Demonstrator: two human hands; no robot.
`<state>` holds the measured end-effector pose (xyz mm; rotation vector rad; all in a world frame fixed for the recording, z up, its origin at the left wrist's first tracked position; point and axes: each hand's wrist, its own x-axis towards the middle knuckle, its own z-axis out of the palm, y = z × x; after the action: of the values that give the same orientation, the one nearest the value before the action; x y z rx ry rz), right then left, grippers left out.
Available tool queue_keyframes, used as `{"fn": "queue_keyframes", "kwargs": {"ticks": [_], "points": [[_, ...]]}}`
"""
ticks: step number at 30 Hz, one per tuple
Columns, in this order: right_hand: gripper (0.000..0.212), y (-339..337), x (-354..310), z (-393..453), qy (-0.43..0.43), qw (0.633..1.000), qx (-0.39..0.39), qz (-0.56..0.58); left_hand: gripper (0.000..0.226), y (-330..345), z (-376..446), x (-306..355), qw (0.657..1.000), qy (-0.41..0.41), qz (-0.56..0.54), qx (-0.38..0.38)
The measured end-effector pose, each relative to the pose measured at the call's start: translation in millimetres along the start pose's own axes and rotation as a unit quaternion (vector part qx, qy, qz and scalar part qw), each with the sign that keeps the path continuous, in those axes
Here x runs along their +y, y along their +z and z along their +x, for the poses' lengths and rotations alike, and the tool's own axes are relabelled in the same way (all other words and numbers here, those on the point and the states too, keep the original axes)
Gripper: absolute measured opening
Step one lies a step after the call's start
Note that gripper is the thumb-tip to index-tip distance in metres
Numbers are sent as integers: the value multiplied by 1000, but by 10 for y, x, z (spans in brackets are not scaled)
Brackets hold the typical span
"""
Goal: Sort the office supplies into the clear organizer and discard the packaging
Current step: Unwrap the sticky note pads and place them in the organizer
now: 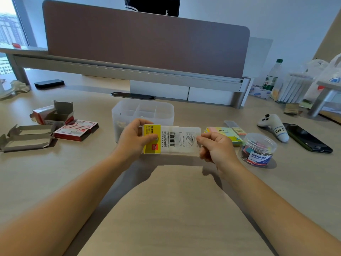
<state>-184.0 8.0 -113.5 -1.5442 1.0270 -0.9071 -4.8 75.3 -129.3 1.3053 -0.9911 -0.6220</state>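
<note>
A: What are the hands doing?

B: Both hold a flat clear packet (171,139) above the counter (166,209), just in front of the clear organizer (143,112). The left hand (134,139) pinches its yellow-labelled end, thumb on the front; the right hand (215,146) pinches the opposite clear edge between thumb and forefinger.

A: How does the packet look?

B: Long, lying sideways, with a yellow band carrying a red logo at left, then a white panel with small print, a barcode and a line drawing. What is inside it I cannot tell.

A: And the containers?

B: To the right, a round clear jar (257,149) with a blue label holds coloured binder clips, its lid on. Just behind it lies a stack of pastel sticky notes (226,133). The organizer is divided into compartments; something pale sits in its near left one, too blurred to name.

A: On the left?

B: Opened grey cardboard boxes (27,137) lying flat, two red-and-white small boxes (75,131) closed, and another open box (57,112) behind them.
</note>
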Motion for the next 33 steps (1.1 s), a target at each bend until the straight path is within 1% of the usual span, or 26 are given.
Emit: {"fn": "queue_keyframes", "kwargs": {"ticks": [3, 8, 10, 12, 13, 15, 18, 21, 24, 27, 31, 33], "points": [[17, -16, -34, 6, 19, 1000, -22, 11, 24, -32, -12, 18, 1000, 3, 5, 5], [10, -56, -111, -9, 24, 996, -56, 57, 23, -148, -54, 20, 1000, 2, 20, 10], [13, -58, -137, -18, 30, 994, -74, 72, 23, -157, -69, 27, 1000, -1, 26, 13], [14, -51, -140, -16, 26, 994, -68, 82, 23, -151, -76, 39, 999, -7, 29, 16], [14, -43, -135, -16, 16, 995, -57, 75, 22, -146, -78, 47, 999, -9, 30, 17], [10, -36, -113, -20, -27, 999, -32, 23, 23, -146, -80, 52, 999, -11, 27, 16], [20, -33, -63, -18, -102, 994, -11, -45, 23, -159, -80, 56, 999, -15, 25, 15], [25, -14, -64, -25, -145, 988, -17, -51, 21, -189, -82, 75, 999, -16, 31, 12], [22, 9, -99, -4, -182, 981, -9, -59, 24, -244, -92, 99, 999, -13, 38, -2], [26, 30, -156, 69, -206, 977, 26, -52, 25, -301, -78, 116, 999, -15, 31, -14], [20, 40, -305, 210, -241, 967, 78, -28, 25, -366, -23, 121, 999, -23, 26, -19], [20, 77, -377, 286, -254, 962, 92, -30, 25, -398, -3, 118, 999, -24, 26, -26]]}}
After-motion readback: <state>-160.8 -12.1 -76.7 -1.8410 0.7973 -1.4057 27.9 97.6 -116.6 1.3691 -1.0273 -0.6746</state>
